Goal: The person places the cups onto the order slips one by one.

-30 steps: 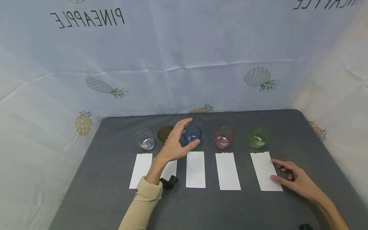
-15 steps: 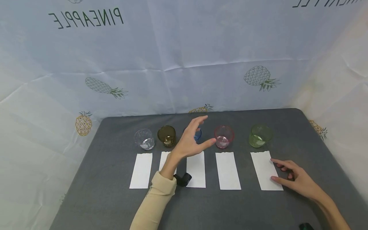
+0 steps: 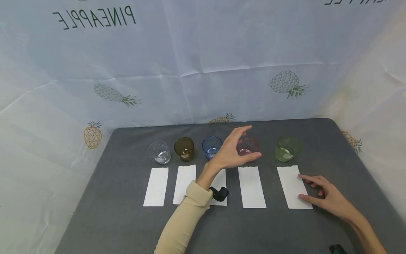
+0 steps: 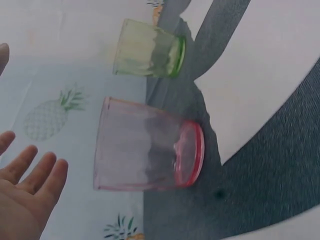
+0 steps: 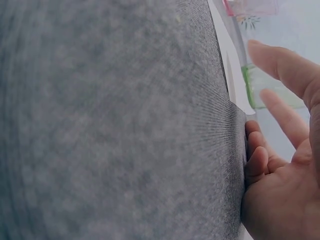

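Note:
My left hand [image 3: 233, 150], empty, hovers in front of the pink glass [image 3: 252, 145], its thumb and fingers spread apart. The left wrist view shows that pink glass [image 4: 135, 150] upright and apart from the relaxed fingers [image 4: 52, 180]. My right hand [image 3: 333, 199] rests on the table beside the rightmost white paper strip [image 3: 290, 185]. Its thumb and index finger are extended near the strip's edge; the other fingers curl loosely around nothing. Behind that strip stands the green glass [image 3: 285, 151]. The blue glass [image 3: 210, 144] is partly hidden behind my left hand.
To the left stand an amber glass [image 3: 184, 150] and a clear glass [image 3: 161, 155]. In front of the row of glasses lie white paper strips, among them one below the pink glass [image 3: 252, 192]. A pineapple-print cloth [image 3: 196, 95] hangs behind the grey table [image 3: 120, 197].
My left hand has moved rightward from before the amber and blue glasses to the pink glass, uncovering the amber one. My right hand has stayed in place.

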